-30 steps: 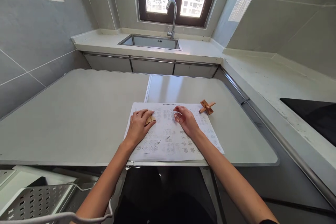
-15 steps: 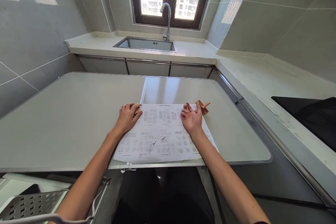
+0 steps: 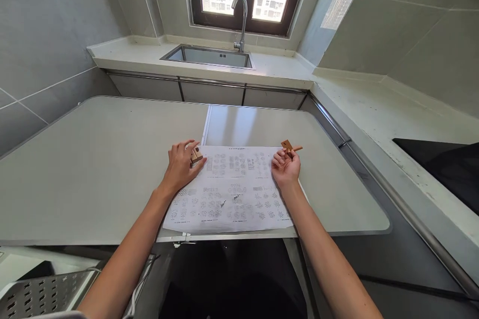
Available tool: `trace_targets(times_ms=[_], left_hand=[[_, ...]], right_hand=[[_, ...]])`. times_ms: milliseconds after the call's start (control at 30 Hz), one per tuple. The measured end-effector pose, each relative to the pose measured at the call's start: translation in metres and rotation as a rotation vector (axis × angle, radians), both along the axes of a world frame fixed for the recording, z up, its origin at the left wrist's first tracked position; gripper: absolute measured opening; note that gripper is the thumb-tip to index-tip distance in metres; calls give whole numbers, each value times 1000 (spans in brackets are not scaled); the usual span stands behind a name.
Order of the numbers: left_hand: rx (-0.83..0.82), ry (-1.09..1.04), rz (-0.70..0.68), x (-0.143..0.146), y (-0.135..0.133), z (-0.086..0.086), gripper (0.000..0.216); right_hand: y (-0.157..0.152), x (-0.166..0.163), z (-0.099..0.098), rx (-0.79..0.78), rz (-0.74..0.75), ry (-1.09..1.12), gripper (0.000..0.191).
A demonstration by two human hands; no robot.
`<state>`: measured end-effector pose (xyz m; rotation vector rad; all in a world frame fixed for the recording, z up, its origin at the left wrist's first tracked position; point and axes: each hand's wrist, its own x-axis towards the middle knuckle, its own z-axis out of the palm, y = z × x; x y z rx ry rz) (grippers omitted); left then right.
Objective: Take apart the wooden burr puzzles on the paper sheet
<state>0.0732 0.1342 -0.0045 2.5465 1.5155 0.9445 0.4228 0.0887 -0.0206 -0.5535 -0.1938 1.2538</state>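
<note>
A white printed sheet [image 3: 232, 194] with many small diagrams lies on the grey table [image 3: 105, 159]. My left hand [image 3: 180, 167] rests at the sheet's far left corner, fingers curled around small wooden blocks [image 3: 195, 155]. My right hand [image 3: 286, 167] is at the sheet's far right corner, its fingers closing on a cross-shaped wooden puzzle piece [image 3: 290, 147] that sticks out beyond the fingertips.
A steel sink [image 3: 209, 56] with a tall tap [image 3: 241, 15] sits under the window at the back. A counter runs along the right with a black hob [image 3: 441, 169]. A perforated metal rack [image 3: 41, 294] is at lower left below the table edge.
My left hand slid left and farther away with the wooden blocks. My right hand moved right from the sheet's middle to the cross-shaped piece and closed on it.
</note>
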Motion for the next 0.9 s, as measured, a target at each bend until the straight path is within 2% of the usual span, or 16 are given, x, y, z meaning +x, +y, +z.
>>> trace_targets(times_ms=[100,167,233,300,367,433,500,567,667,733,800,900], left_hand=[[76,-62,-3,4,-4,7,38],[59,-115,-57,9,-8,13,30],[-28,-186,-133,18,-11,18,26],[-185,-298,-201,30,-13,23,29],[-377,-415,-281,43,-13,25,41],[-563,-552,-441,57,-10,24,67],[-771,-644,-615,69,-7,21,89],[-916,-701,-764,78,-5,19,98],[-1011,-743,-894,86,-5,19,87],[-1027,-757,-883,87,-5,20,79],[-1014,-770,-822,85,-5,19,79],[-916,-737,-678,80,-6,19,83]], right_hand=[[-1,-10,5,4,69,-24,21],[-3,-19,10,16,170,-69,20],[-5,-29,14,53,350,-163,22],[-8,-39,17,108,549,-245,27],[-11,-48,17,169,766,-296,34],[-14,-54,15,215,952,-323,38],[-16,-57,12,238,1071,-335,37],[-17,-56,10,241,1138,-341,35],[-17,-51,8,249,1228,-319,35],[-17,-49,9,259,1260,-299,37],[-17,-50,10,252,1229,-313,37],[-15,-57,12,182,1043,-430,39]])
